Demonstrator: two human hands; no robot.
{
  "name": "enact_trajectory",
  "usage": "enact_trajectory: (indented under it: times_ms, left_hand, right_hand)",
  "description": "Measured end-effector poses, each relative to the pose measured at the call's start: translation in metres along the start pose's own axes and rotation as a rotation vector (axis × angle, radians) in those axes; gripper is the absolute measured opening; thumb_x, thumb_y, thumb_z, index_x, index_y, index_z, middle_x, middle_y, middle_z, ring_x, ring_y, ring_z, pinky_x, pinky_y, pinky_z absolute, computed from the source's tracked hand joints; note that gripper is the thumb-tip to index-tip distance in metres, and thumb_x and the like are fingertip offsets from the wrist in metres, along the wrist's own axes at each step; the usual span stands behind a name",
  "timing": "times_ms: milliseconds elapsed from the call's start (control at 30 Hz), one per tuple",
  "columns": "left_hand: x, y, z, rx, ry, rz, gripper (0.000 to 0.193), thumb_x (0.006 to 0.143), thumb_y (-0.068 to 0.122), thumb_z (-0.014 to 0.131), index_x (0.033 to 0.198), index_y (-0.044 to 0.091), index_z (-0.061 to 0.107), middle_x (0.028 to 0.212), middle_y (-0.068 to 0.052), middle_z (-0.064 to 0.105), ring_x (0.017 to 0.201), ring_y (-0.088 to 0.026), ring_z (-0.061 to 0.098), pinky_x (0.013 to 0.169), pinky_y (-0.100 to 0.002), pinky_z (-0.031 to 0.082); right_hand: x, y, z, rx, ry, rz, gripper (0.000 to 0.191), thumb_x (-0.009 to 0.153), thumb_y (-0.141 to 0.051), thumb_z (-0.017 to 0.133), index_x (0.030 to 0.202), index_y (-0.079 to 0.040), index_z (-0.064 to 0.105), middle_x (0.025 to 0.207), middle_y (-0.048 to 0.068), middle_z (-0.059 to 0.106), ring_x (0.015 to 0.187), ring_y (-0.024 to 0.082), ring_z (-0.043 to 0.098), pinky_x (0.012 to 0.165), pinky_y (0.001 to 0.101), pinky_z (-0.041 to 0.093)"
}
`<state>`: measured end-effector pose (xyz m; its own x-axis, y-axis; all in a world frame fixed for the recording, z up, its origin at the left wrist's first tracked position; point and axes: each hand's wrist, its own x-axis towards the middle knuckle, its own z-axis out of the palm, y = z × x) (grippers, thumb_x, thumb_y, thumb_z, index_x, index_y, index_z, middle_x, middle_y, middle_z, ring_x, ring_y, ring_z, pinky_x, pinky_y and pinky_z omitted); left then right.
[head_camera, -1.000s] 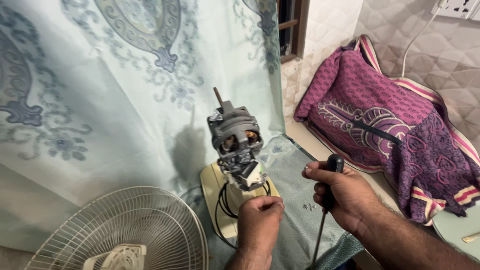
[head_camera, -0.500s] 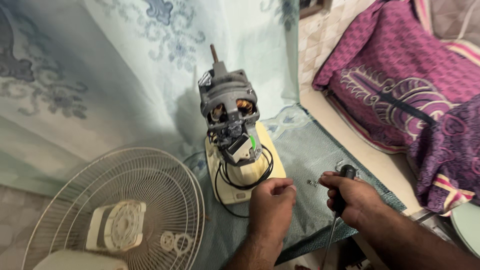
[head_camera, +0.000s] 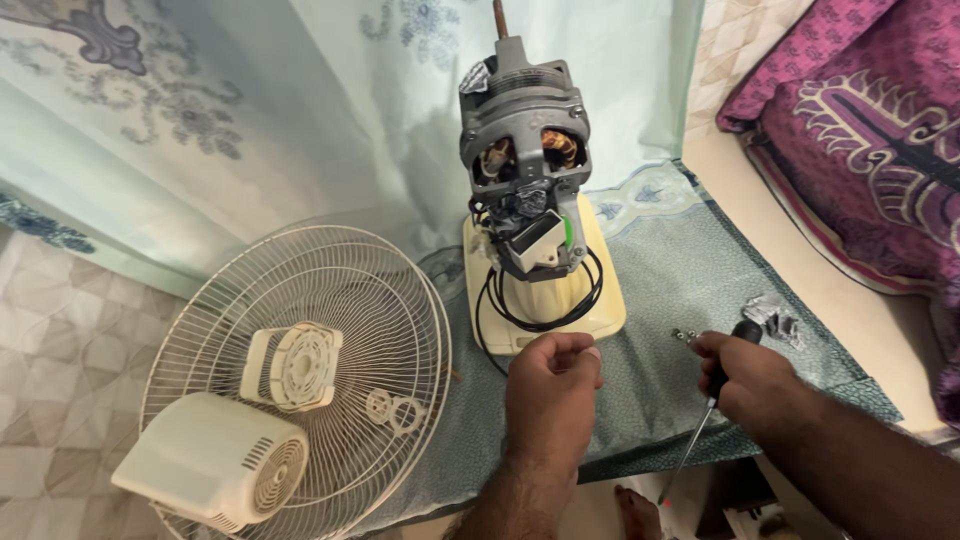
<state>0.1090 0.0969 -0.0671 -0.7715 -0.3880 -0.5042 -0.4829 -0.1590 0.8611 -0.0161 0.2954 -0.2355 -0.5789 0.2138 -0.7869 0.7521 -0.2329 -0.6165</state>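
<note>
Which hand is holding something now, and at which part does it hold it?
The right hand holds a screwdriver by its black handle, shaft pointing down. The left hand is a closed fist; whether it holds anything cannot be told.

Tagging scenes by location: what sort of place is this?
Probably a home room, not a workshop: patterned curtain, tiled floor, purple bedding. A bare fan motor stands on a cloth; the right hand holds a screwdriver.

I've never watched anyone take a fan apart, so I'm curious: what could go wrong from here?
The bare motor stands tall on its cream base, so a nudge from the left hand might tip it. Small metal parts lie near the cloth's edge and could roll off. The right hand holds a screwdriver pointing down by a bare foot; a slip could hurt.
</note>
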Motion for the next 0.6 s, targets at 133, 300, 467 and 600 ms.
enact_trajectory:
  times_ms: [133,300,467,600]
  left_hand:
    - [0.007,-0.006,-0.005,-0.059,0.006,0.061,0.022,0.089,0.013,0.067,0.109,0.003,0.071,0.087,-0.002,0.068,0.077,-0.011,0.065,0.072,-0.027,0.053]
    - [0.013,-0.002,-0.01,-0.087,0.052,0.065,0.025,0.088,0.013,0.067,0.112,0.004,0.066,0.088,-0.003,0.068,0.076,-0.011,0.065,0.069,-0.027,0.053]
    - [0.015,0.007,-0.016,-0.193,0.087,0.113,0.026,0.089,0.01,0.064,0.114,0.004,0.061,0.094,-0.005,0.067,0.075,-0.012,0.065,0.07,-0.027,0.054]
    - [0.017,0.015,-0.018,-0.238,0.14,0.175,0.023,0.087,0.007,0.063,0.11,0.003,0.059,0.092,-0.007,0.065,0.072,-0.015,0.065,0.067,-0.029,0.053]
  right_hand:
    - [-0.001,0.001,0.001,-0.029,0.165,-0.035,0.015,0.093,-0.009,0.072,0.085,-0.002,0.062,0.071,0.006,0.057,0.058,0.018,0.052,0.053,0.0322,0.043]
    - [0.016,0.014,-0.017,0.094,0.126,-0.052,0.015,0.093,-0.006,0.07,0.086,-0.003,0.058,0.07,0.005,0.055,0.056,0.017,0.049,0.051,0.032,0.042]
    - [0.019,0.019,-0.024,0.199,0.089,-0.007,0.014,0.095,-0.009,0.069,0.088,0.0,0.061,0.071,0.005,0.055,0.057,0.015,0.046,0.05,0.0289,0.04]
    - [-0.012,0.006,-0.008,0.192,0.155,-0.049,0.012,0.095,-0.007,0.069,0.09,0.001,0.062,0.074,0.006,0.058,0.058,0.015,0.049,0.051,0.0294,0.045]
